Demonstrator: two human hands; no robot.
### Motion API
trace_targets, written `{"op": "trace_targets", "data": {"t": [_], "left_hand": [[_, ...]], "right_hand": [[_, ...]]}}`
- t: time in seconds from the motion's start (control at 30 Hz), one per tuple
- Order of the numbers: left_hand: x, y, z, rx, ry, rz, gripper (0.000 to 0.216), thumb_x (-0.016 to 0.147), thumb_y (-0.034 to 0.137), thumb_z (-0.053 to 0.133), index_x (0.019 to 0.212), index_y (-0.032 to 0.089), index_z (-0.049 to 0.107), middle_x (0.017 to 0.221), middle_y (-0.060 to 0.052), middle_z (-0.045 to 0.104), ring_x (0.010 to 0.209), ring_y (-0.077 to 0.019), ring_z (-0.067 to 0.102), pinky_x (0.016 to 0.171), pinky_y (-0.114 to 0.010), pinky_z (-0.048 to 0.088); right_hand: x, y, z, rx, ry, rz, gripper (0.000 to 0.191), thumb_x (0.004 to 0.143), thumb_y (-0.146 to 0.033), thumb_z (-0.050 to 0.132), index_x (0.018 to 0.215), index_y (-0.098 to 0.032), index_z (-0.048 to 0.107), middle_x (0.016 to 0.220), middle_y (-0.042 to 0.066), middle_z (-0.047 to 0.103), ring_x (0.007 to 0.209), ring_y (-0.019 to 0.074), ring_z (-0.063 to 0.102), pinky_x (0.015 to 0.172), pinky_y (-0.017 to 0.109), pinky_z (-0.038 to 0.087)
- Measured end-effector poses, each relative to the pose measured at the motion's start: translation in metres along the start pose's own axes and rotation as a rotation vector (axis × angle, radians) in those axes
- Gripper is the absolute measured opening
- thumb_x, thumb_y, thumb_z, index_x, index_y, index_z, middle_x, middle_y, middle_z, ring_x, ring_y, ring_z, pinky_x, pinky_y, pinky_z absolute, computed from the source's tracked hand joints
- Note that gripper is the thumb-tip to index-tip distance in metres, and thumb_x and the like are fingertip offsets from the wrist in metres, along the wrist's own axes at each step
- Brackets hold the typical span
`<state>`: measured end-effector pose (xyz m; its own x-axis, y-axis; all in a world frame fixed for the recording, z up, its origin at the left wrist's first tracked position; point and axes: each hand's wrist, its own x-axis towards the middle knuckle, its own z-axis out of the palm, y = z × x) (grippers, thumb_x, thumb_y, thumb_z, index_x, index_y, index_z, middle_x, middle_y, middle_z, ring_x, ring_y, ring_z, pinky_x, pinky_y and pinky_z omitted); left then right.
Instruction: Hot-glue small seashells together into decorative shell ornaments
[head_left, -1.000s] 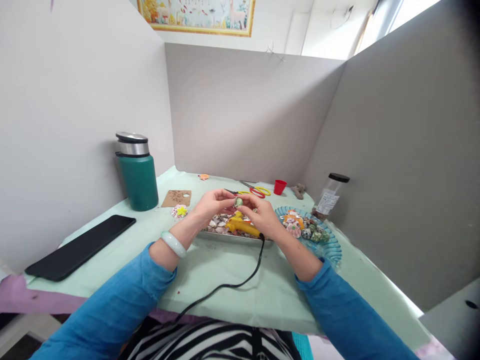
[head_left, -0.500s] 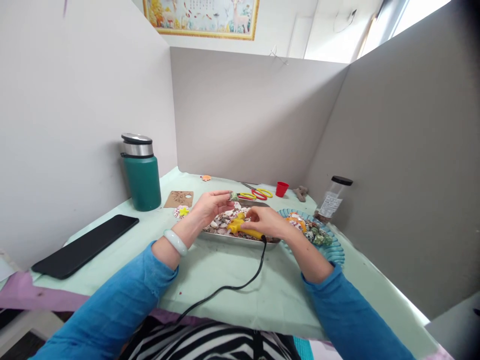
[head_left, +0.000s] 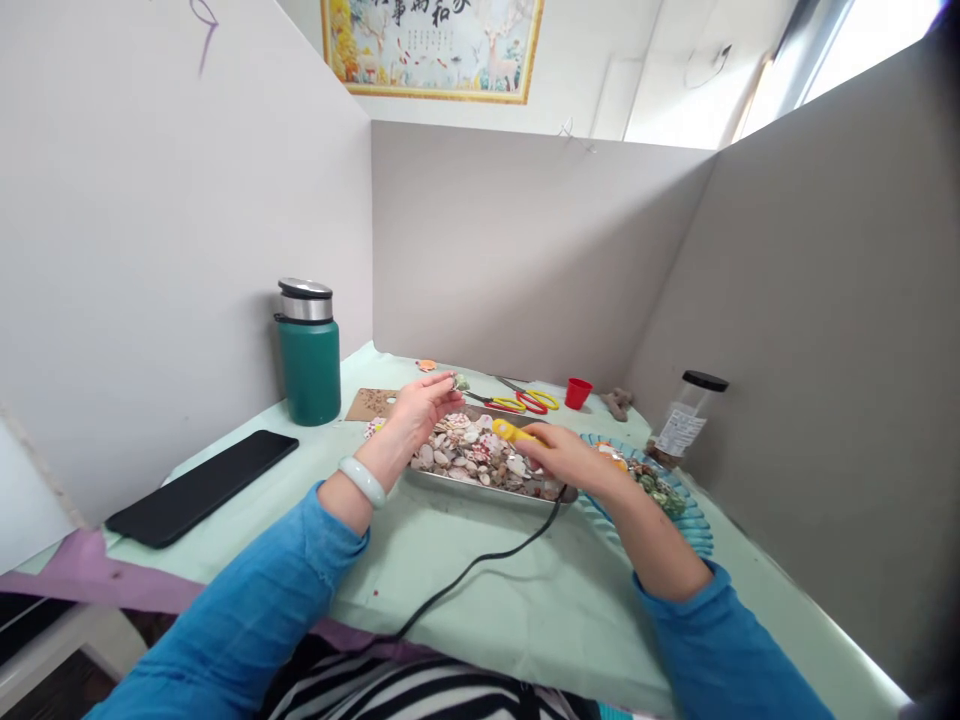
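Observation:
Pinched in the fingertips of my left hand (head_left: 426,405) is a small green-and-white shell piece (head_left: 460,383), raised above the back left of the metal tray (head_left: 480,490). My right hand (head_left: 559,452) is wrapped round a yellow glue gun (head_left: 511,431), its front end pointing left toward the held piece. Much of the glue gun is hidden behind my fingers. Below both hands the tray is filled with seashells (head_left: 472,452). A black cord (head_left: 480,562) runs from beneath my right hand across the cloth toward my lap.
Scissors (head_left: 536,402), a red cup (head_left: 578,393) and an orange piece (head_left: 426,366) lie behind the tray. On the right are a blue plate (head_left: 701,525) of shells and a jar (head_left: 681,425). A green bottle (head_left: 310,365), black slab (head_left: 206,490) and cardboard (head_left: 367,405) are on the left.
My right hand has lifted the yellow glue gun off the shells and turned it toward my left hand. My left hand still pinches the green piece. The view has shifted slightly.

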<state>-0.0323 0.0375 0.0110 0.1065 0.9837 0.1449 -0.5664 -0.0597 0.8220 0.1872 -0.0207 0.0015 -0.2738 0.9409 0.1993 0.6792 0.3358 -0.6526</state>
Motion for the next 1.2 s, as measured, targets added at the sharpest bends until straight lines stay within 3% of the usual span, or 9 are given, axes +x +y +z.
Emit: {"op": "trace_targets", "data": {"t": [0.07, 0.17, 0.3, 0.47, 1.2], "left_hand": [[0.0, 0.001, 0.0, -0.01, -0.002, -0.006, 0.013, 0.071, 0.008, 0.067, 0.082, 0.01, 0.061, 0.069, -0.004, 0.063, 0.061, -0.0111, 0.061, 0.074, -0.03, 0.053], [-0.002, 0.0, 0.0, -0.007, -0.027, -0.027, 0.014, 0.071, 0.008, 0.066, 0.085, 0.009, 0.062, 0.069, -0.004, 0.063, 0.062, -0.0113, 0.061, 0.074, -0.03, 0.053], [-0.002, -0.004, 0.0, 0.006, -0.086, -0.046, 0.022, 0.071, 0.01, 0.068, 0.092, 0.01, 0.063, 0.07, -0.004, 0.063, 0.063, -0.0116, 0.061, 0.076, -0.03, 0.052], [-0.004, -0.005, 0.002, 0.018, -0.127, -0.039, 0.026, 0.071, 0.012, 0.068, 0.096, 0.009, 0.063, 0.073, -0.005, 0.064, 0.065, -0.0118, 0.061, 0.077, -0.031, 0.051], [-0.004, -0.015, 0.003, 0.237, -0.12, 0.156, 0.037, 0.064, 0.027, 0.076, 0.095, 0.01, 0.066, 0.089, -0.006, 0.067, 0.063, -0.0104, 0.061, 0.072, -0.03, 0.051]], "right_hand": [[-0.001, 0.003, -0.006, 0.218, 0.101, 0.057, 0.03, 0.08, -0.048, 0.055, 0.08, -0.018, 0.058, 0.054, -0.003, 0.049, 0.043, 0.0099, 0.041, 0.042, 0.023, 0.031], [-0.004, 0.0, -0.007, 0.572, 0.249, 0.005, 0.033, 0.076, -0.047, 0.062, 0.092, -0.019, 0.056, 0.05, -0.007, 0.038, 0.043, 0.0087, 0.034, 0.043, 0.024, 0.032], [-0.009, -0.009, 0.004, 0.831, 0.157, -0.123, 0.042, 0.076, -0.046, 0.063, 0.106, -0.018, 0.053, 0.051, -0.009, 0.033, 0.044, 0.0078, 0.03, 0.045, 0.024, 0.033], [-0.014, -0.016, 0.019, 0.785, 0.027, -0.156, 0.041, 0.078, -0.049, 0.06, 0.102, -0.016, 0.054, 0.047, -0.009, 0.035, 0.041, 0.0075, 0.029, 0.044, 0.024, 0.03], [-0.01, -0.014, 0.024, 0.571, 0.066, -0.121, 0.038, 0.08, -0.05, 0.056, 0.096, -0.016, 0.055, 0.042, -0.009, 0.039, 0.038, 0.0079, 0.033, 0.044, 0.024, 0.028]]}}
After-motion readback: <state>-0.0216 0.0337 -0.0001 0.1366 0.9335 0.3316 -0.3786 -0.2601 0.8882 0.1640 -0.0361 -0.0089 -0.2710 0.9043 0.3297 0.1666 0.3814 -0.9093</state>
